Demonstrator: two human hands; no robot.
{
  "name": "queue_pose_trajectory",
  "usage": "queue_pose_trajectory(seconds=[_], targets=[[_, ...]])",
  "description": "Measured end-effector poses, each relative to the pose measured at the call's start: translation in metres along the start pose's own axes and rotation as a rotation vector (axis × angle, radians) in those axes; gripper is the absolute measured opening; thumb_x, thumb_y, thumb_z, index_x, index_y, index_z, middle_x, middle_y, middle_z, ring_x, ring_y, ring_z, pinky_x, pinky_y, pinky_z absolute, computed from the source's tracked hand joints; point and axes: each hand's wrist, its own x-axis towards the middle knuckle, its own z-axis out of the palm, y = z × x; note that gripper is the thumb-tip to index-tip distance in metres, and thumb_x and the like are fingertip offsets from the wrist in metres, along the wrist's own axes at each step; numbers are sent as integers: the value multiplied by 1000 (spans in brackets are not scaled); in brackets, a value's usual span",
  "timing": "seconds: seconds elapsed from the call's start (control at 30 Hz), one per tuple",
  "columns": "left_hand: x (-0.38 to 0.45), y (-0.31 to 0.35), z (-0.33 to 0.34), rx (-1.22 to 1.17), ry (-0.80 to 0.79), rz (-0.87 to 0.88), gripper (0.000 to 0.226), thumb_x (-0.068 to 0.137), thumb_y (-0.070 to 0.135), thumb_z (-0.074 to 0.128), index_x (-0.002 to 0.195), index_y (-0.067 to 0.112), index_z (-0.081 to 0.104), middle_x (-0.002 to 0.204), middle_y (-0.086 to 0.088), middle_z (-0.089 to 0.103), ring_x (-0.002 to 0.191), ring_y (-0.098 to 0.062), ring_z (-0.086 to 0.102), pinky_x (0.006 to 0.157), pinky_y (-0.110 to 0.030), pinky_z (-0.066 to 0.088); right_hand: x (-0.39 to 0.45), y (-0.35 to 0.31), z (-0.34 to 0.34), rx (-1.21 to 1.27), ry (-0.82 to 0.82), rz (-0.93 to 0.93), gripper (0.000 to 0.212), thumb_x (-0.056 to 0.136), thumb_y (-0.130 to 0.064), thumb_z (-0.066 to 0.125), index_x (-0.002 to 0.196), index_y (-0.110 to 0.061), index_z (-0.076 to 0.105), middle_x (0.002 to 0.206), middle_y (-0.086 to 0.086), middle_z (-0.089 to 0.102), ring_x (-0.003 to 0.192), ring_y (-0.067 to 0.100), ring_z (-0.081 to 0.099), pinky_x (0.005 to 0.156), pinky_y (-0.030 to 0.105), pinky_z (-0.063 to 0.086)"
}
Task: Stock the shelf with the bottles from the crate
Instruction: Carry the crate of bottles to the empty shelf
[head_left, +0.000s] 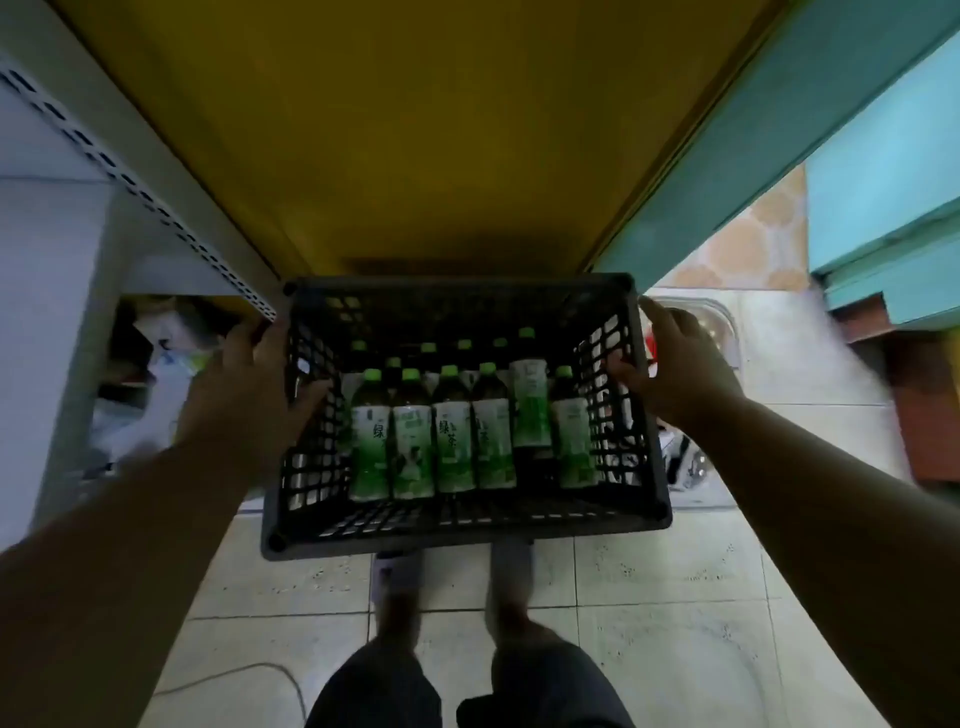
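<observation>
A black plastic crate (457, 525) hangs in front of me above the tiled floor. Inside stand several green-tea bottles (453, 434) with green caps and green-and-white labels; one bottle (530, 400) sits higher than the rest. My left hand (249, 395) grips the crate's left wall, fingers through the lattice. My right hand (680, 364) grips the right wall the same way. The yellow shelf (363, 135) lies straight ahead, and the crate's far edge is at its front edge.
A white perforated shelf upright (130, 171) runs along the left, with cluttered items (156, 374) below it. Teal shelving (857, 156) stands on the right. A metal basin (711, 322) sits on the floor at right. My feet (452, 582) are under the crate.
</observation>
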Motion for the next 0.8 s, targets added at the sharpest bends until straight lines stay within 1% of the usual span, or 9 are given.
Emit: queue_pose_trajectory(seconds=[0.17,0.23,0.33,0.4,0.5,0.57,0.7,0.73,0.8], targets=[[1,-17,75,-104,-94,-164,92,86,46,71,156,18,18,147,-31,33,112,-61,51,86,-65,50,14,31,61,127,-153,112,99,89,-42,72,158,-41,1,146,22,47,126,42,54,98,51,49],[-4,-15,94,-139,-82,-180,101,86,44,73,159,20,8,145,-30,32,108,-61,52,85,-65,50,14,33,79,179,-113,93,103,90,-41,71,158,-40,-6,145,20,53,124,40,58,97,47,49],[-2,-13,97,-220,-28,-272,104,87,41,72,160,24,0,145,-28,36,113,-56,51,87,-61,47,16,37,91,298,-9,92,102,89,-37,74,158,-44,-1,141,11,59,120,33,63,99,47,51],[-1,-19,94,-331,-14,-282,103,86,41,73,159,32,2,140,-20,49,113,-45,56,87,-55,49,16,40,91,385,0,91,102,87,-31,77,157,-47,5,142,5,59,116,27,64,97,46,54],[-2,-27,91,-482,-54,-281,105,85,35,77,157,46,3,114,-1,67,81,-14,64,66,-32,48,18,44,87,515,-47,103,105,84,-25,80,154,-56,8,135,1,60,104,29,69,78,45,62],[0,-30,93,-536,-77,-308,110,81,31,82,153,56,2,104,2,71,78,-14,66,65,-30,50,18,46,88,573,-53,116,107,80,-24,84,151,-60,12,133,-8,58,109,24,67,84,46,61],[2,-27,90,-623,-65,-380,115,72,34,88,147,66,6,102,5,71,83,-23,71,72,-46,61,17,41,87,629,-30,132,112,71,-30,90,150,-61,17,142,-8,58,124,20,60,99,49,54],[0,-25,87,-638,-68,-388,115,71,35,88,148,66,8,103,4,71,83,-23,71,70,-41,62,15,40,85,643,-30,126,113,69,-31,91,150,-60,18,143,-7,58,125,20,60,100,49,53],[-9,-20,79,-635,-54,-393,112,74,35,86,151,61,9,95,-1,72,75,-21,69,56,-19,56,6,39,79,662,-31,118,111,68,-32,91,149,-61,20,141,-8,60,123,19,62,101,50,53]])
